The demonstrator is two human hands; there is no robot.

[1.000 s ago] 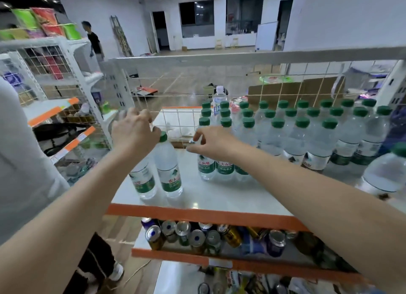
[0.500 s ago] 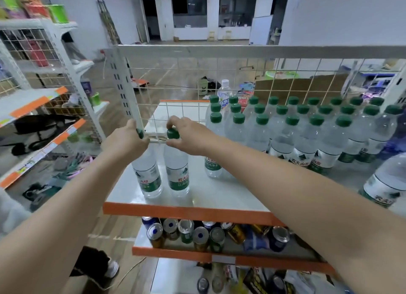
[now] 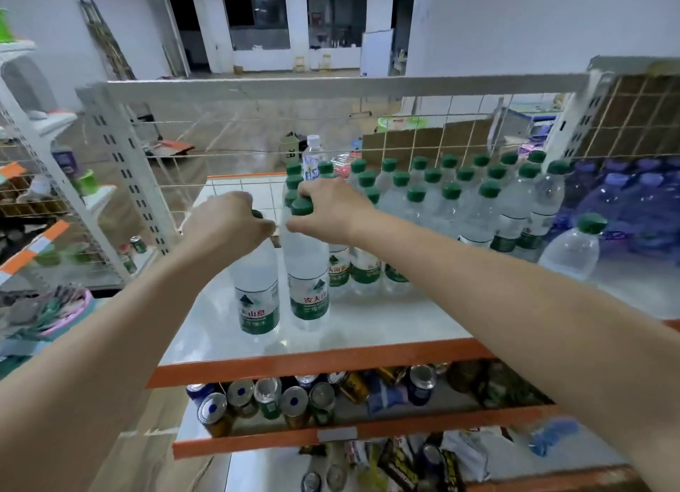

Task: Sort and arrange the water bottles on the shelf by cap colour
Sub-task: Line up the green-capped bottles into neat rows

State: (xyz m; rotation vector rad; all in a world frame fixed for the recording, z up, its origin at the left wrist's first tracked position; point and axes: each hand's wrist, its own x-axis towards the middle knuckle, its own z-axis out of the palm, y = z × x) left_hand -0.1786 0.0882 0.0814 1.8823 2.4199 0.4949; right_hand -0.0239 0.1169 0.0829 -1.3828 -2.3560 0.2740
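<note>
Head view, looking down at the top shelf (image 3: 206, 329), white surface with an orange front edge.

Left hand (image 3: 226, 226): fingers curled down over the neck and cap of the left bottle (image 3: 257, 293); only a sliver of green cap shows at the knuckles. Bottle upright, green label facing the camera, base on the shelf.

Right hand (image 3: 331, 212): fingers and thumb wrapped round the neck of the right bottle (image 3: 308, 281), just under its green cap (image 3: 302, 206), which shows at the front of the hand. Bottle upright, touching or nearly touching the left bottle; I cannot tell which.

Both held bottles stand at the front left of the shelf, directly below the hands, a little apart from the green-capped group (image 3: 452, 204), which fills the rear middle in rows. The right forearm crosses over the group's front bottles.

A white-capped bottle (image 3: 314, 153) stands at the back, behind the group. Blue-tinted bottles (image 3: 625, 204) at far right. One green-capped bottle (image 3: 574, 245) stands alone at the right front.

Lower shelf: cans (image 3: 265, 399) lying on their sides.
</note>
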